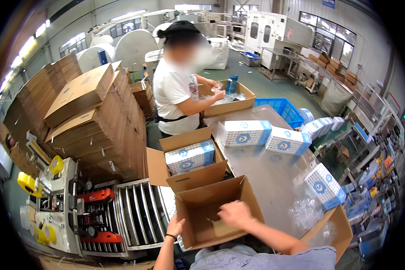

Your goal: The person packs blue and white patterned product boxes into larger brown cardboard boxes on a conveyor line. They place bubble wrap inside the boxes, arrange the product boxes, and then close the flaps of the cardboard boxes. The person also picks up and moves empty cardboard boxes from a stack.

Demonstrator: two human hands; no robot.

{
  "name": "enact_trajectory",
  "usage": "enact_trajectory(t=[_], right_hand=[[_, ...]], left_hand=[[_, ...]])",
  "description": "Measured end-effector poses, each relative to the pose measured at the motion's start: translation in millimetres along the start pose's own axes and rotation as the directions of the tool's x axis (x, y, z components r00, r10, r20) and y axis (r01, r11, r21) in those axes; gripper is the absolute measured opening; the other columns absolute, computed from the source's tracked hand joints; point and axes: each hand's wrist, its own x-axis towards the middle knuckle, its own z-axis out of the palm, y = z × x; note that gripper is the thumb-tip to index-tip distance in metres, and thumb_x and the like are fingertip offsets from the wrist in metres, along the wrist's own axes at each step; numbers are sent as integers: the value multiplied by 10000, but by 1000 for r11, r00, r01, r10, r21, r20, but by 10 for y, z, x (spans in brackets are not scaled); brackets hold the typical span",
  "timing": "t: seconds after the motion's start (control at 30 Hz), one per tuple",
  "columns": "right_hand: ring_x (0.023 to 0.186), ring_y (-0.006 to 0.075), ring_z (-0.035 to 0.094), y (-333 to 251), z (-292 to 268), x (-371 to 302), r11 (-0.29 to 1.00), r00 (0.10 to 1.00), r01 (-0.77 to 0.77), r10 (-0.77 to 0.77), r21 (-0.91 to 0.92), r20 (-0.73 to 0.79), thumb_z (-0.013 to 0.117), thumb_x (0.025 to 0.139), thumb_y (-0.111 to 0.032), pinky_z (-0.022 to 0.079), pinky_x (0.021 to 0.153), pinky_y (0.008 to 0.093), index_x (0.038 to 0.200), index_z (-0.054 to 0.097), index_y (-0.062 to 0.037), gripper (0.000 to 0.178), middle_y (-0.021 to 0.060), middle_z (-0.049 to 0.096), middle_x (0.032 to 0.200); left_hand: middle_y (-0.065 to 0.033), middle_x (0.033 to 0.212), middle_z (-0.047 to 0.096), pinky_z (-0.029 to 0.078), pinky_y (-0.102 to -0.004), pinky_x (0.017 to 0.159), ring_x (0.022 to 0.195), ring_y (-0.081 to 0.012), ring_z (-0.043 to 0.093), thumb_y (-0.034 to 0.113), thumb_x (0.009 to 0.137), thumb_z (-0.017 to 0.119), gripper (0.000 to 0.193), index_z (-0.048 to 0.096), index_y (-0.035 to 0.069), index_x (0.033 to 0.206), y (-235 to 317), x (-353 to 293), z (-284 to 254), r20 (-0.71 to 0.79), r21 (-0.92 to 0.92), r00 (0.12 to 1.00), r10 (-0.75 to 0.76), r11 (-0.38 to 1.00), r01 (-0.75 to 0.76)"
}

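Observation:
An open, bare-walled cardboard box (pixel 211 198) stands tilted in front of me at the near edge of the table. My left hand (pixel 175 226), with a dark band at its wrist, grips the box's left side, the thumb at the rim. Reaching in from the right, my right hand (pixel 235 214) is over the inside of the box with its fingers curled. A paler piece of cardboard (pixel 220 228) shows just below those fingers; whether they hold it is hidden. Just beyond stands a second open carton (pixel 157 167) with white-and-blue printed packs (pixel 189 158) inside.
Printed packs (pixel 247 133) stand on the metal table (pixel 265 180), with clear plastic bags (pixel 306 212) to the right. Another open carton (pixel 342 227) is at lower right. A roller conveyor (pixel 141 211) and stacked flat cardboard (pixel 108 135) lie left. A co-worker (pixel 177 90) handles something over a carton.

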Motion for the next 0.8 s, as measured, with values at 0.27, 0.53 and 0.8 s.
enact_trajectory(t=[0.27,0.53,0.8], right_hand=[[809,158,659,2486,480,-708,654,782,-568,617,500,82,719,807,-188,532,742,312,1176,590,-55,412,75,699,845],[1210,336,512,4305,-920,472,932,858,-357,300,-64,-417,855,637,-337,425,1031,431,1330,511,-78,816,139,560,1279],[1316,312,363,4952,-887,950,911,934,-288,200,-295,-295,913,458,-433,283,1075,541,1480,319,-140,1218,124,423,1362]], left_hand=[[-85,1049,688,540,-322,795,923,-185,663,161,913,686,341,611,-40,1178,-381,-84,-454,179,-495,979,-94,852,172],[-154,1232,612,487,-340,949,1135,-233,595,146,930,646,417,549,-13,1303,1081,-319,-354,-317,107,900,298,954,-279],[-114,987,715,545,-302,822,896,-211,698,12,859,669,201,674,-17,1058,3192,527,1050,54,-19,840,540,842,-540]])
